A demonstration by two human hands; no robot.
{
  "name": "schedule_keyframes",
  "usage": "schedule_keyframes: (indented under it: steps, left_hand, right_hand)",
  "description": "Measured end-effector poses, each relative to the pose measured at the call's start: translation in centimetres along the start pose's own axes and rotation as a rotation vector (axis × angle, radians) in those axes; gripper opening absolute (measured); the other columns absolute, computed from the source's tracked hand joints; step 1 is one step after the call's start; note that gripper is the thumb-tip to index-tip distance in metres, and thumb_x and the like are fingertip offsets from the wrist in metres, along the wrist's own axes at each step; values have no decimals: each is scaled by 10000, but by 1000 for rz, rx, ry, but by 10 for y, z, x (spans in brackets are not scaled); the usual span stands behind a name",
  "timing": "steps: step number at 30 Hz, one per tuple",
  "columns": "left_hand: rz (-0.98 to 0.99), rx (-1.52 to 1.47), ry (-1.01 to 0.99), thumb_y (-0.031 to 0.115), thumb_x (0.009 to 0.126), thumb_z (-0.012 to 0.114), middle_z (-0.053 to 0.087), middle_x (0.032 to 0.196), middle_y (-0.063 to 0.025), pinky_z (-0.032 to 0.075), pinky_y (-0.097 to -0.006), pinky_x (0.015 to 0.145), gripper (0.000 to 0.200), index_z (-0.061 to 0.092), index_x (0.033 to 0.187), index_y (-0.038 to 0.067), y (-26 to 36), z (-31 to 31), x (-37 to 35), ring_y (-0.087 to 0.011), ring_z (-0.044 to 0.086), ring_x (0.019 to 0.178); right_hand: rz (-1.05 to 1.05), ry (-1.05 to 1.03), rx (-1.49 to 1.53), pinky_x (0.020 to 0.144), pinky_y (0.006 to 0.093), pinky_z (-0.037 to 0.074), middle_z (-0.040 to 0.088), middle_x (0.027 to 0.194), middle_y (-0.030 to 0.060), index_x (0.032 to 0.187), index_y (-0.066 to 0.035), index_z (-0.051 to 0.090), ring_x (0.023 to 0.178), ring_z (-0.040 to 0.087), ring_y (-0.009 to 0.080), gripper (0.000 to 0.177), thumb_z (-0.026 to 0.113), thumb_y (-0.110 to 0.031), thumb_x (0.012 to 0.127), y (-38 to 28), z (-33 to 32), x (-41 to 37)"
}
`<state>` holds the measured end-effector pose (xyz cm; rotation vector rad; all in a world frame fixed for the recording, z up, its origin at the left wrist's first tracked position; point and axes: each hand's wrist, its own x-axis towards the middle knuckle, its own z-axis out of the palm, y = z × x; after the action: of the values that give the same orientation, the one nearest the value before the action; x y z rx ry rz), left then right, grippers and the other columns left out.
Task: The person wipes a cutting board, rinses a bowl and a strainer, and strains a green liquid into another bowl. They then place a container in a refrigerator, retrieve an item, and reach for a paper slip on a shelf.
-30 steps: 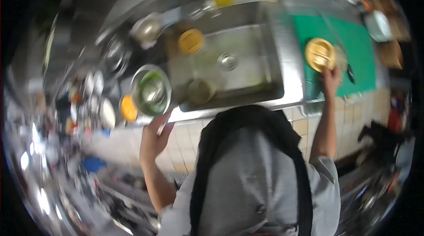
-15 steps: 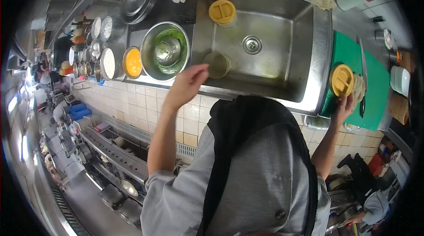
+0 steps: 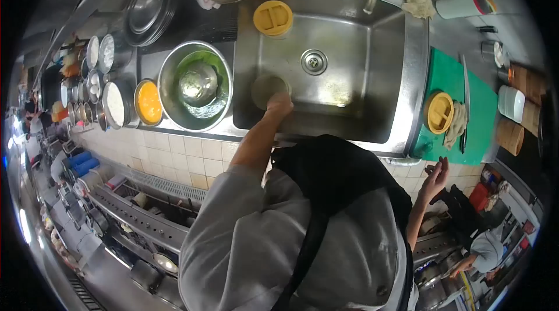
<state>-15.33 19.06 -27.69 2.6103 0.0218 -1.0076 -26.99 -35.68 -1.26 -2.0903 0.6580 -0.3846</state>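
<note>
One left hand [image 3: 280,105] at tub [image 3: 265,88], right hand [image 3: 435,181] near board [image 3: 482,103]

- Here's a grey shirt [image 3: 233,258], softly creased!
- Short sleeve [image 3: 236,186], forearm [image 3: 256,143] bare!
- Black cloth [image 3: 343,174], broad over the grey!
- A narrow black strap [image 3: 306,253] runs down from it!
- And there, one dark round button [image 3: 382,291]!

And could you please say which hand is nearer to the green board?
Right: the right hand is by the near edge of the green board; the left hand is farther off, in the sink.
</note>
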Motion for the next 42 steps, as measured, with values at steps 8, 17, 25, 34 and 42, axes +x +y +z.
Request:
schedule_keyframes:
  steps: [8,17,25,34,42]
  left_hand:
    - [-17,-2107,-318,255,1027,552,656,905,-22,526,-328,778,213,640,1047,62,86,-117,-33,-171,635,838]
    - [565,-331,4,150,978,569,706,1069,-141,533,-417,881,247,658,1206,118,134,-67,-19,-307,686,971]
    - [627,328,-20,228,919,608,699,1110,-160,464,-442,1035,291,678,1183,128,146,-38,-8,-357,629,1113]
    - [545,-1065,1077,133,965,646,686,1182,-122,484,-305,963,298,642,1211,-36,186,-324,-18,-183,628,1085]
    - [666,-408,1468,354,923,617,645,1210,-228,488,-465,911,464,610,1237,13,235,-514,8,-319,638,1068]
  right_hand:
    - [89,-70,-10,690,253,532,659,1205,126,1368,-2,529,760,593,105,351,500,-143,1048,3,25,-33]
    - [71,-192,-52,720,253,517,681,1133,96,1319,11,568,798,595,100,309,515,-116,1043,-13,29,-33]
    - [74,-276,-166,715,250,502,682,1113,116,1344,3,554,815,597,103,322,493,-105,1047,-27,30,-38]
    - [82,-241,-81,695,253,525,673,1117,125,1320,28,568,812,617,123,319,489,-35,1017,0,40,-43]
    - [120,-269,-73,838,323,588,638,1198,161,1312,74,544,1035,638,203,312,489,-20,1019,-18,54,-28]
